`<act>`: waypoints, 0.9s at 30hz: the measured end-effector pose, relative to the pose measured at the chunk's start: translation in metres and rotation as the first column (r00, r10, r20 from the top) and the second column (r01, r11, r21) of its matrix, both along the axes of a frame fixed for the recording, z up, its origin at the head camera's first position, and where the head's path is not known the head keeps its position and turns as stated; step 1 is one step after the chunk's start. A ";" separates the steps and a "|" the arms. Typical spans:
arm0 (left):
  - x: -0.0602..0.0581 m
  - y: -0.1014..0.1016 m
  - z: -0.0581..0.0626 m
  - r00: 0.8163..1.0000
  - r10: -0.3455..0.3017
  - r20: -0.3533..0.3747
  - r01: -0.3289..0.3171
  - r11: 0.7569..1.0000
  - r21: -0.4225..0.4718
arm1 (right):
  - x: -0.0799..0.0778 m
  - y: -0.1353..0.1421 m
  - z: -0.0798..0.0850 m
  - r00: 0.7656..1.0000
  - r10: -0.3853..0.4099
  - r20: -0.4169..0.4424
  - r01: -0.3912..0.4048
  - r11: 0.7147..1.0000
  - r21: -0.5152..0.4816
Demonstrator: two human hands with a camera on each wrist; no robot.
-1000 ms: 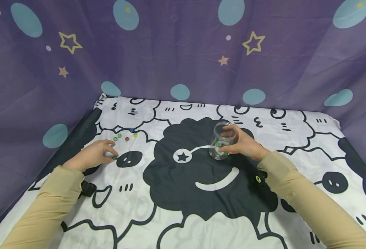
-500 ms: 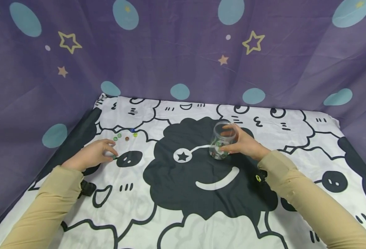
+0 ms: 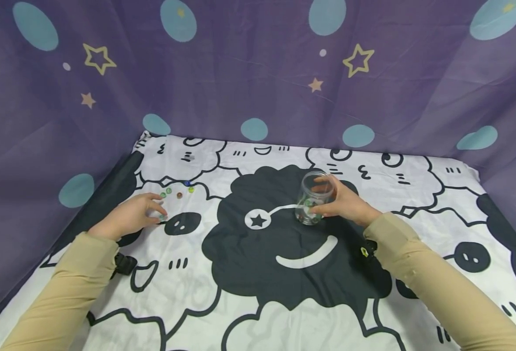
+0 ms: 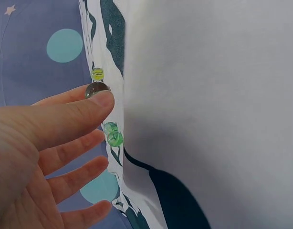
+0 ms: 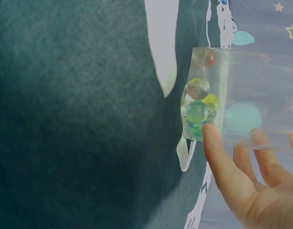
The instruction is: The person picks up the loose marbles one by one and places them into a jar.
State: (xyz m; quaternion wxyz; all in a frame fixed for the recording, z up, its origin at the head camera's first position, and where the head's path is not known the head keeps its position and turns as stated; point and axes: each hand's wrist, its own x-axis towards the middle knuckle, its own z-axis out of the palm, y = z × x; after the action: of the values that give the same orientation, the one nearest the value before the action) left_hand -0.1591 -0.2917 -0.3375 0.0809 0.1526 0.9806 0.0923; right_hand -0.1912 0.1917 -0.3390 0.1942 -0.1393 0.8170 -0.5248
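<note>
Between thumb and forefinger, my left hand (image 3: 128, 214) pinches a clear, dark-looking marble (image 4: 95, 89); its other fingers are spread apart. Just beyond that hand, on the cloth, lie two green marbles (image 3: 168, 190), a brown marble (image 3: 179, 195), a blue marble (image 3: 187, 183) and a yellow marble (image 3: 191, 189). My right hand (image 3: 350, 202) grips a clear, lidless jar (image 3: 304, 197) from its right side, fingers behind and thumb in front. The jar stands upright on the dark cloud print, and several coloured marbles (image 5: 197, 111) are gathered at its bottom.
A white cloth (image 3: 188, 287) with black cartoon prints covers the table. Behind it and along the sides hangs a purple curtain (image 3: 249, 73) with stars and blue dots. Black straps (image 3: 125, 264) sit on the wrists by the tan sleeves.
My left hand has risen very slightly, and the pinched marble has come up a little with it. The right hand and the jar have stayed in place.
</note>
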 end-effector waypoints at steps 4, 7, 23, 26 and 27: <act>0.000 0.001 0.001 1.000 -0.002 -0.010 0.002 1.000 -0.003 | 0.000 0.000 0.000 1.000 -0.005 0.002 0.005 1.000 0.002; 0.001 0.003 0.002 1.000 -0.006 -0.019 0.006 1.000 -0.004 | 0.000 0.000 0.000 1.000 -0.004 0.001 0.004 1.000 0.002; 0.003 0.014 0.006 0.996 -0.059 -0.064 0.059 0.998 -0.002 | 0.001 0.000 -0.001 1.000 -0.004 0.001 0.004 1.000 0.001; 0.004 0.017 0.008 0.995 -0.068 -0.067 0.068 0.998 0.002 | 0.001 0.000 -0.001 1.000 -0.005 -0.003 0.005 1.000 0.005; 0.005 0.018 0.009 0.995 -0.071 -0.070 0.071 0.997 0.005 | 0.001 0.000 -0.001 1.000 -0.005 -0.004 0.005 1.000 0.005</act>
State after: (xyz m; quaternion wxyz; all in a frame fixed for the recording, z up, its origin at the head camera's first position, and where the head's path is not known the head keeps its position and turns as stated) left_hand -0.1546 -0.2734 -0.3290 0.0495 0.1908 0.9764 0.0878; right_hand -0.1907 0.1921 -0.3396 0.1917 -0.1379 0.8191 -0.5228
